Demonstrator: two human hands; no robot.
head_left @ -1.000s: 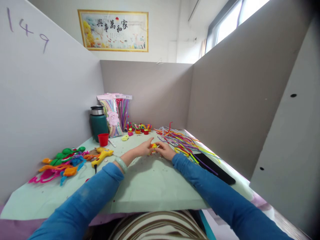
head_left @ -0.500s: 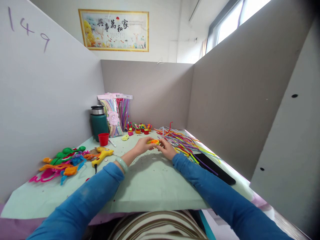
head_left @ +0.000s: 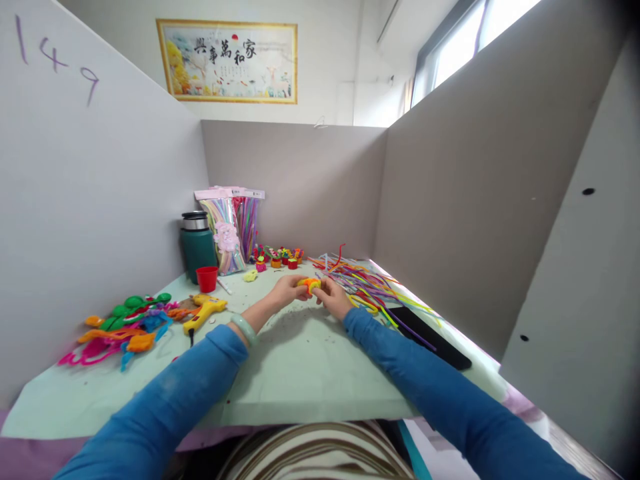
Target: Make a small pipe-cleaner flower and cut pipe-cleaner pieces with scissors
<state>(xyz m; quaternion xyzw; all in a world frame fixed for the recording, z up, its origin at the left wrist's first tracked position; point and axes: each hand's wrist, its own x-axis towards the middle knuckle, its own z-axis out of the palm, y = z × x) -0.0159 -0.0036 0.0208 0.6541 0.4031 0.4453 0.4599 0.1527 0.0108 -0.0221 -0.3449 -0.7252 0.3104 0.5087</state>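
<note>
A small fuzzy orange-and-yellow piece, seemingly made of pipe cleaners, is held between both hands above the middle of the table. My left hand pinches it from the left, with a pale green bangle on that wrist. From the other side, my right hand grips it with thumb and fingers. The fingers partly cover the piece, so its full shape is hidden. Just right of my right hand lies a spread of loose coloured pipe cleaners.
On the left are a yellow glue gun, a heap of coloured pipe-cleaner shapes, a red cup and a green bottle. Bagged pipe cleaners and small potted flower figures stand behind. A black mat lies right.
The orange-and-yellow piece has been turned between my fingers, showing more yellow on its right. Both hands have shifted only slightly.
</note>
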